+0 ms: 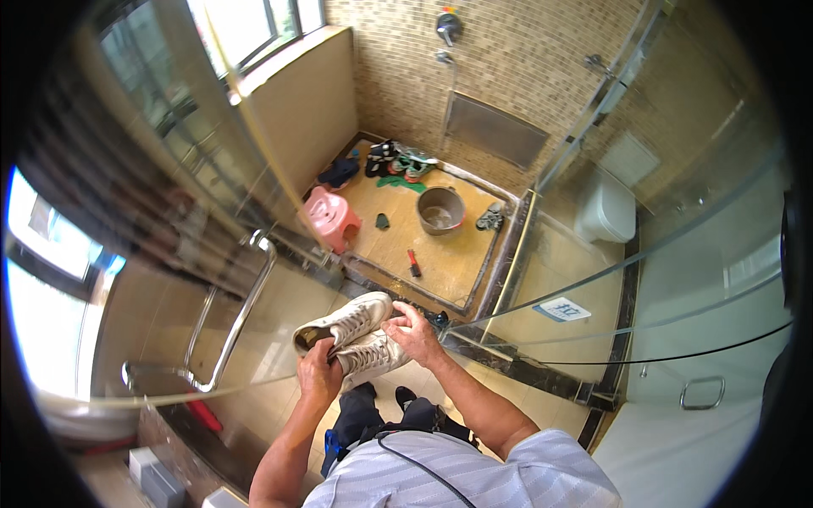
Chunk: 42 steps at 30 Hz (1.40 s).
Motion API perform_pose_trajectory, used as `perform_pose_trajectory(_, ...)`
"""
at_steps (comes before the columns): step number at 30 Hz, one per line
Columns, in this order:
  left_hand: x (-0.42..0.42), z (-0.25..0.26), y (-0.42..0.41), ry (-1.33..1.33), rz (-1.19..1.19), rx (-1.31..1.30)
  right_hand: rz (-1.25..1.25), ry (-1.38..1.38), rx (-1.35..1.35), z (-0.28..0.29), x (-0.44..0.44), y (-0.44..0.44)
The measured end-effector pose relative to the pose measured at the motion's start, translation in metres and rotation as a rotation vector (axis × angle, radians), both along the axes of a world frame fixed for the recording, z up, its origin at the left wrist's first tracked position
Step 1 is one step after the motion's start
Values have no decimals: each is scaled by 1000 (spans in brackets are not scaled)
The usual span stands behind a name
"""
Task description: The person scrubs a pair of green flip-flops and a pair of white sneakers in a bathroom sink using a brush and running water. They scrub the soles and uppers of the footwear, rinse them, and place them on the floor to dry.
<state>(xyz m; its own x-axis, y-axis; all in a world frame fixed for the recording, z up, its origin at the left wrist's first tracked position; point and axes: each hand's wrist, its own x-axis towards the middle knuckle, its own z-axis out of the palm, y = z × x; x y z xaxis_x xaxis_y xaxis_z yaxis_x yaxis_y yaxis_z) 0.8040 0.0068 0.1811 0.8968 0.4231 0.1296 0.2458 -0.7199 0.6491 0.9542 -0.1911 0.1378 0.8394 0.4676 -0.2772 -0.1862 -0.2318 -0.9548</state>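
A pair of white lace-up sneakers is held up side by side before my body, over the shower threshold. My left hand [319, 371] grips them at the ankle openings, its thumb on the collar between them. The far sneaker [356, 320] shows its dark insole and laces. Its mate, the near sneaker [371, 355], is partly covered by both hands. My right hand [413, 333] lies at the toes, thumb and forefinger apart and touching the uppers; its other fingers are hidden, so its grip is unclear.
Beyond the glass lie a pink plastic stool [330, 216], a bucket [440, 211], a red-and-black brush [413, 263], a grey shoe [490, 217], several other shoes [406, 162] and a green cloth [400, 184]. A chrome door handle [244, 305] stands left; a toilet [606, 206] is right.
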Motion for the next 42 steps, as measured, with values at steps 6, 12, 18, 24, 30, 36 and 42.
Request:
perform_pose_trajectory(6, 167, -30, 26, -92, -252, -123, -243, 41, -153, -7, 104, -28)
perform_pose_trajectory(12, 293, -35, 63, -148, -624, -82, -335, 151, -10, -6, 174, -31)
perform_pose_trajectory(18, 390, -31, 83, -163, -837, -84, -607, 88, -2, -31, 230, -9)
perform_pose_trajectory(24, 484, -65, 89, -152, -722, -103, -559, 141, 143, -78, 342, 8)
perform_pose_trajectory(30, 598, -100, 54, -84, -763, 9, -602, 152, 39, -134, 458, -26)
perform_pose_trajectory(36, 714, -145, -54, 34, -899, 15, -748, 71, -124, -154, 532, -145)
perform_pose_trajectory(42, 747, -202, -99, 259, -995, 34, -1024, 20, -566, -214, 541, -268)
